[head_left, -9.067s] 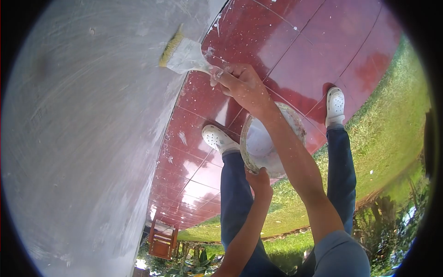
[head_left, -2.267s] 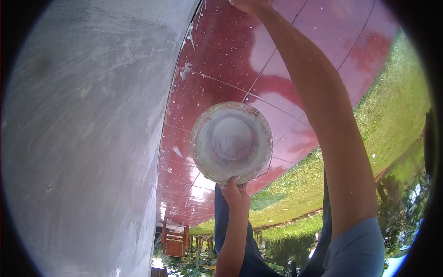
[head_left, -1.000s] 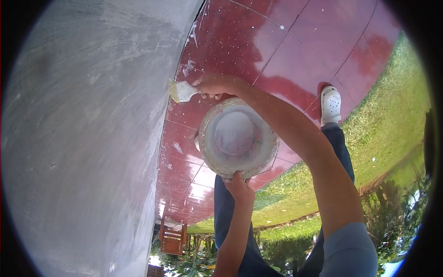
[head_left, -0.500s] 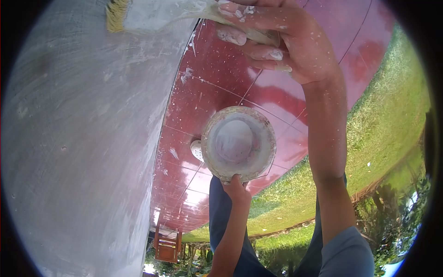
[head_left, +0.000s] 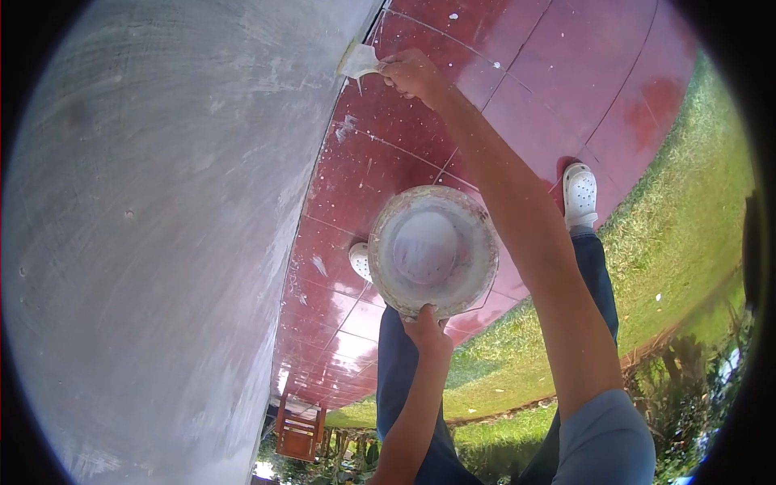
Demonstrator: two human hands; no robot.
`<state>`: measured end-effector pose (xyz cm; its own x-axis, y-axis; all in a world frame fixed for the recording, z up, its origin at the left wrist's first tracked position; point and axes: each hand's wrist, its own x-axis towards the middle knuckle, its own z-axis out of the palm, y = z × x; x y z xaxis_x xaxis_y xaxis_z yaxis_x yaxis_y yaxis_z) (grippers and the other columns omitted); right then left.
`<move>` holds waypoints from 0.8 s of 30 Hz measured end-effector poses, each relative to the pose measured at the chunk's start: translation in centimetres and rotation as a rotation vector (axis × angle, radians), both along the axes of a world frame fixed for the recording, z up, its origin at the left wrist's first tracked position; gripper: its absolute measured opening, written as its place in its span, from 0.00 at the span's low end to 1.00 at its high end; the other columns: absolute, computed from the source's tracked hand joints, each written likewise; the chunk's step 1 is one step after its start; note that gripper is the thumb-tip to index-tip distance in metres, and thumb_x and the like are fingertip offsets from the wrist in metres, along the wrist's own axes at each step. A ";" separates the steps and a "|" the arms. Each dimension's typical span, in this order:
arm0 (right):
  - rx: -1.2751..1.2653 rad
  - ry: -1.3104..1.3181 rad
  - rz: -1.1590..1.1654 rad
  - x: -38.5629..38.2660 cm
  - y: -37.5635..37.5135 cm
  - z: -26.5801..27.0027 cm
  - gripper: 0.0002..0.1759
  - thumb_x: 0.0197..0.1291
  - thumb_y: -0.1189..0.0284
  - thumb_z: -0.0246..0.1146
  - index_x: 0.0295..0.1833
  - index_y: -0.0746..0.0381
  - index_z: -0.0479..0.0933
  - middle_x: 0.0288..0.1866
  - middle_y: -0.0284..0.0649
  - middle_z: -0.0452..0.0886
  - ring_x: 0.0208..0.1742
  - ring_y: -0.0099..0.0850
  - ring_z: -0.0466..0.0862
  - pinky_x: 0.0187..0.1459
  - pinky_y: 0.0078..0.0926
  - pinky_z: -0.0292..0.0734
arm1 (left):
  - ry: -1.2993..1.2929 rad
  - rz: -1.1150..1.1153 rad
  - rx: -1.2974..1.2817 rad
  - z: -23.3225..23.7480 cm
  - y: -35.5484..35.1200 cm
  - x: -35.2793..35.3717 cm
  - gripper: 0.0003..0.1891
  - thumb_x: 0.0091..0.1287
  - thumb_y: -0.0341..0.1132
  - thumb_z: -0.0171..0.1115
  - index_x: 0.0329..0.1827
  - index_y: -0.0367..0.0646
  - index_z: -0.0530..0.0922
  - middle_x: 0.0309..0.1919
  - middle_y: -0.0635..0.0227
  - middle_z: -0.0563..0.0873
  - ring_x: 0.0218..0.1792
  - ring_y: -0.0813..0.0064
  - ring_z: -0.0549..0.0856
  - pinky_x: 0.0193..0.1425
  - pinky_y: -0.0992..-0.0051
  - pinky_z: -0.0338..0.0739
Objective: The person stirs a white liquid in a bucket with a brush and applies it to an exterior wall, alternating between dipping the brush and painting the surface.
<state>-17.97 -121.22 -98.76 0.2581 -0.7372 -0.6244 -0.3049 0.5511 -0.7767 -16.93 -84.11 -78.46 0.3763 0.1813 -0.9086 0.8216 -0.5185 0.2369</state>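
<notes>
My left hand [head_left: 428, 327] grips the near rim of a round, paint-crusted bucket [head_left: 477, 279], thumb over the edge. Whitish paint [head_left: 424, 246] lies in the bottom of it. Stretched far forward, my right hand [head_left: 414, 77] is closed around the handle of a wide paintbrush [head_left: 360, 61]. The brush's bristles touch the low part of the grey-white wall [head_left: 186, 226], close to where it meets the floor. Both hands are separate, with the bucket held between the wall and my right arm.
Red floor tiles [head_left: 396, 158] are spattered with white drops. White clogs [head_left: 579, 194] are on my feet. Grass [head_left: 647, 267] runs along the right side, and a wooden chair [head_left: 297, 432] stands by the wall at the bottom of the view.
My right hand has carried the paintbrush away from me and down to the wall's lower edge. The bucket in my left hand sits slightly further right in view.
</notes>
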 end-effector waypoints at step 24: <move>0.272 0.098 -0.027 1.1 6.1 -3.0 0.13 0.68 0.65 0.61 0.38 0.62 0.85 0.24 0.34 0.79 0.19 0.22 0.72 0.19 0.25 0.65 | 0.013 0.031 -0.034 0.4 3.0 0.2 0.37 0.57 0.23 0.57 0.72 0.54 0.61 0.65 0.64 0.71 0.64 0.62 0.76 0.64 0.51 0.78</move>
<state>-16.84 -115.08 -101.72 0.1699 -0.5453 -0.8209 -0.3538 0.7437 -0.5672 -16.72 -81.07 -78.01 0.3587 0.1614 -0.9194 0.8406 -0.4841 0.2430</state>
